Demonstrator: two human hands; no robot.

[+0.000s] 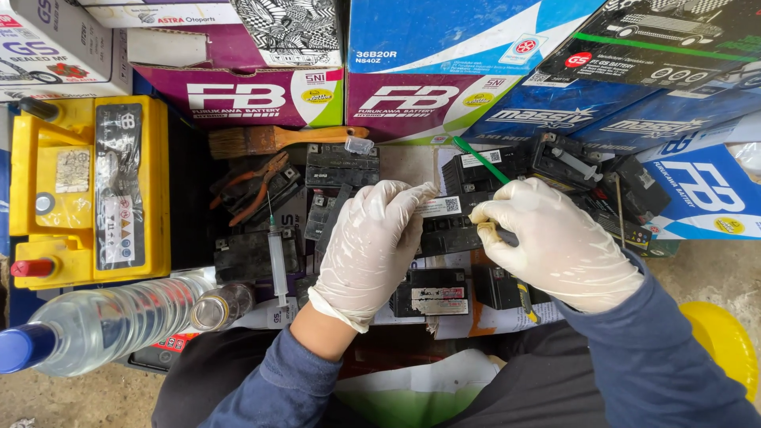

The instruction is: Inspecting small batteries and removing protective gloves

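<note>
Both my hands wear white latex gloves over blue sleeves. My left hand (372, 246) rests its fingertips on a small black battery (448, 226) with a white label, steadying it. My right hand (555, 242) is closed around a thin tool whose green handle (479, 158) sticks up and away past the fingers, its tip down at the battery's top. Several other small black batteries (341, 166) lie packed around it.
A yellow battery (87, 190) sits at left, with a clear plastic bottle (111, 321) and blue cap in front of it. A syringe (277, 261), orange-handled pliers (254, 186) and a paintbrush (277, 140) lie among the batteries. Cardboard battery boxes (428, 79) line the back.
</note>
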